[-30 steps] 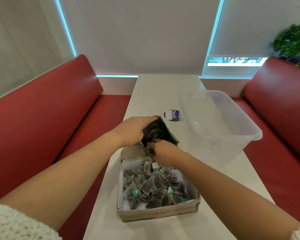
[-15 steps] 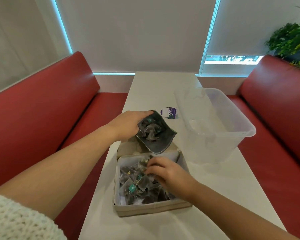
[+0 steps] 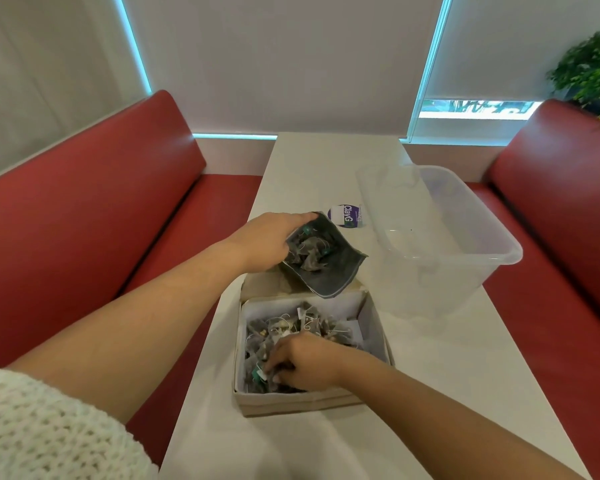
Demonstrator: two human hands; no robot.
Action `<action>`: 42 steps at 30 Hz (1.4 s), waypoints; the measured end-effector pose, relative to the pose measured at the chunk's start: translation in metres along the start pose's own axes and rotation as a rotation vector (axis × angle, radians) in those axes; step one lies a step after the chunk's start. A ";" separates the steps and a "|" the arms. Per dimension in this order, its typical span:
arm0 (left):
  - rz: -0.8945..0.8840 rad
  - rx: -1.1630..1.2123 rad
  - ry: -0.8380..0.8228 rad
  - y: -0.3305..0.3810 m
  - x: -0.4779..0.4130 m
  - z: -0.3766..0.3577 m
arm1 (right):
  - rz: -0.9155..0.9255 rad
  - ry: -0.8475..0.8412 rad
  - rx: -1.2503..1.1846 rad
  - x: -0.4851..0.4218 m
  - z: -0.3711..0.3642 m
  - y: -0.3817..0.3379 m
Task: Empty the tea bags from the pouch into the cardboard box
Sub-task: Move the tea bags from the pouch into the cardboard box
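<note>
- The pouch [image 3: 323, 258] is dark grey and soft, its mouth open wide and tilted toward the camera. It is held above the far end of the cardboard box, with several tea bags visible inside.
- The cardboard box [image 3: 378, 336] is shallow, beige outside and white-lined inside, lying open on the white surface with a flap folded out at its far end.
- The tea bags [image 3: 309, 323] are dark mesh sachets with white strings and small green tags, heaped loosely inside the box.
</note>
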State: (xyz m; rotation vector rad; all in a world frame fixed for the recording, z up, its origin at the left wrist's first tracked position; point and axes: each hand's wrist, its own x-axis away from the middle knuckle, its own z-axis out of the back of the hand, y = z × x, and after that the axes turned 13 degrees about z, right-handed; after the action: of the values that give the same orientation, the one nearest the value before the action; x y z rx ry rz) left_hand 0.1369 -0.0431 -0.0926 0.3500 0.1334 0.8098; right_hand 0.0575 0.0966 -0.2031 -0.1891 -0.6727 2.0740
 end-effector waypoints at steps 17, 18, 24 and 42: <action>-0.006 0.041 -0.021 -0.011 -0.001 0.009 | -0.251 0.586 0.175 -0.010 0.074 0.036; -0.014 0.033 -0.023 -0.012 -0.001 0.008 | -0.303 0.498 0.152 -0.020 0.079 0.042; -0.085 0.013 0.009 -0.011 0.001 0.008 | -0.514 0.107 0.064 -0.064 0.098 0.063; -0.153 0.060 0.039 -0.009 -0.006 0.003 | -0.527 0.180 0.091 -0.086 0.072 0.120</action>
State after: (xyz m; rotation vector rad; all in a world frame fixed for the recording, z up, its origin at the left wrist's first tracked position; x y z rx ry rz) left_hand 0.1396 -0.0545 -0.0931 0.3756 0.2190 0.6624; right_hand -0.0087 -0.0526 -0.2171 -0.1272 -0.4560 1.5559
